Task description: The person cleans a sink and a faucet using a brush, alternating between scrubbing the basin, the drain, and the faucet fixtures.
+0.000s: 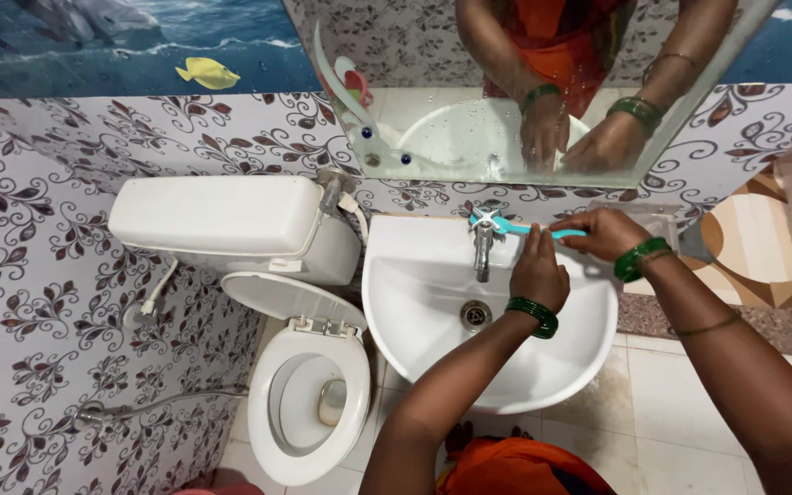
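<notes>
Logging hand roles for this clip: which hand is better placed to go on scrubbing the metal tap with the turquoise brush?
Right. The right hand holds the turquoise plastic brush, its head at the metal tap. The left hand rests empty beside the tap.

A white toilet (309,394) stands left of the basin with its lid (291,298) up against the cistern (217,220). A hose (153,403) runs along the floral tiled wall (29,302). Above hangs a mirror (506,92), beside an ocean mural with a yellow fish (206,72).
</notes>
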